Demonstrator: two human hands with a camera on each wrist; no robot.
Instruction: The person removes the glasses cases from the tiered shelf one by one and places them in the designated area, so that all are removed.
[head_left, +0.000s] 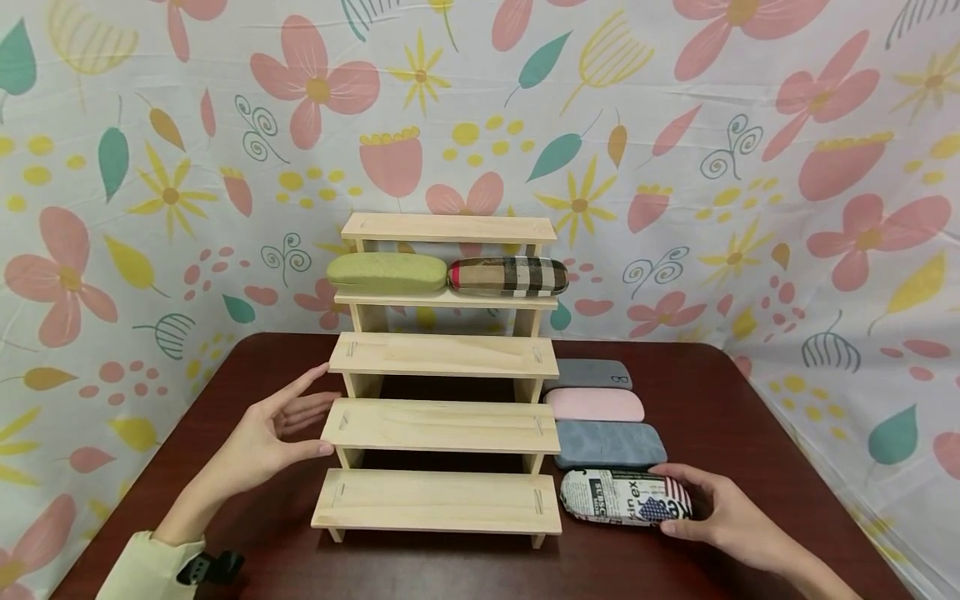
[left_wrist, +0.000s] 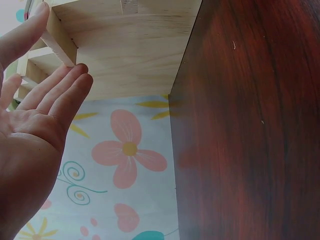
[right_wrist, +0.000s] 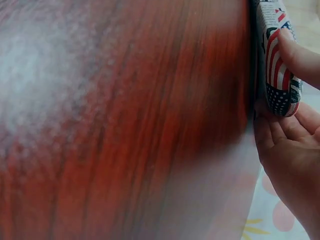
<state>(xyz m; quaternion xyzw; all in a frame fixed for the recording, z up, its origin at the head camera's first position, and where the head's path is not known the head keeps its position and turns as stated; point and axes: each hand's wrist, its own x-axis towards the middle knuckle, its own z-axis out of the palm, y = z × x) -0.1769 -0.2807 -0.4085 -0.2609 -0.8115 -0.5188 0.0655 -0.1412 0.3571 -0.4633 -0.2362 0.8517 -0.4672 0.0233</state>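
Note:
A stepped wooden rack (head_left: 435,508) with several tiers stands mid-table in the head view. My left hand (head_left: 266,433) is at its left side, fingers extended, fingertips at the ends of the middle tiers; in the left wrist view they touch the wood. On the right, my right hand (head_left: 712,510) grips the right end of a newspaper-and-flag-print glasses case (head_left: 611,497) between thumb and fingers. That case lies by the lowest tier. Behind it lie a blue glasses case (head_left: 609,443), a pink one (head_left: 594,405) and a grey one (head_left: 588,374).
On the second tier from the top sit a green glasses case (head_left: 386,273) and a plaid one (head_left: 508,276), end to end. The dark red-brown table (head_left: 735,417) meets a flower-print cloth (head_left: 480,108) behind and at both sides.

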